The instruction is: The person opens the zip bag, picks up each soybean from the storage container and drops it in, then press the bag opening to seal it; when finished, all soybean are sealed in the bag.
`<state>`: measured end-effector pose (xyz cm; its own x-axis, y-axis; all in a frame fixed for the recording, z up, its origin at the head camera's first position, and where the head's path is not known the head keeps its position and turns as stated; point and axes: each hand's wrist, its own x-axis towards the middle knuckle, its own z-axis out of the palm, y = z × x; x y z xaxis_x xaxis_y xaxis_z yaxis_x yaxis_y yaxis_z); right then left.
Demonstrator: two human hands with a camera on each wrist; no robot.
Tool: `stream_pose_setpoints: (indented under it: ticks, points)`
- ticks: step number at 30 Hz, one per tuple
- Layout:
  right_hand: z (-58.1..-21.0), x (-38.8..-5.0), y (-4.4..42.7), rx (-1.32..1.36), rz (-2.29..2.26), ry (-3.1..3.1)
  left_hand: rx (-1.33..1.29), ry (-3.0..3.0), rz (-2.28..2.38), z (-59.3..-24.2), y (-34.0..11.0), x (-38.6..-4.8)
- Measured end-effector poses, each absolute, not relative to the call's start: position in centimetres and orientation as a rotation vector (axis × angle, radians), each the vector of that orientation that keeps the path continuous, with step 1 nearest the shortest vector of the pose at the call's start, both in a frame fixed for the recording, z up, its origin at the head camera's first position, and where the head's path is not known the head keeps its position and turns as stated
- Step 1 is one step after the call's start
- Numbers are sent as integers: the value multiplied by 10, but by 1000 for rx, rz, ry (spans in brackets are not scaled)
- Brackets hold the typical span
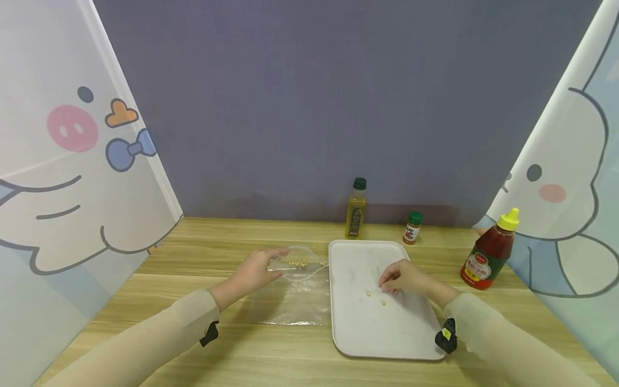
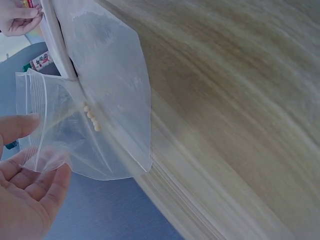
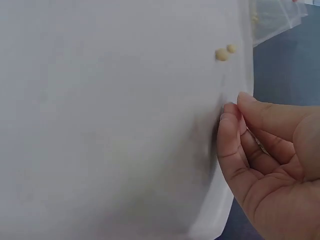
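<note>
My left hand (image 1: pixel 258 271) holds a clear zip-lock bag (image 2: pixel 117 90) by its zipped mouth, thumb on one side and fingers on the other. The mouth gapes, and several pale yellow soybeans (image 2: pixel 91 118) lie inside the bag. Over the white tray (image 1: pixel 358 333), my right hand (image 1: pixel 403 277) has its thumb and fingertips brought together. Any bean between those fingertips is hidden from view. Two loose soybeans (image 3: pixel 221 54) sit on the tray near that hand.
Behind the tray stands an oil bottle (image 1: pixel 355 212) with a dark cap. A small green-capped spice jar (image 1: pixel 412 228) is to its right. Further right is a red sauce bottle (image 1: pixel 489 252) with a yellow cap. Wooden tabletop (image 1: pixel 203 252) surrounds the tray.
</note>
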<state>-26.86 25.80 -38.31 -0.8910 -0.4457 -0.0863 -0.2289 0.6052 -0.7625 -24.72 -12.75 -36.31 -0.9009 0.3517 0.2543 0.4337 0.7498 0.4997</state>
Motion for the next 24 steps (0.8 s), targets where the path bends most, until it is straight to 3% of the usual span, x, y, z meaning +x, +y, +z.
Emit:
stream_pose_setpoints:
  ticks: [13,24]
  points:
    - [-361,-277,248,-468,-1423,2499,-642,-2806,-842,-361,-127,-246]
    - [-344,-280,211,-404,-1497,2542,-661,-2796,-783,-359,-127,-245]
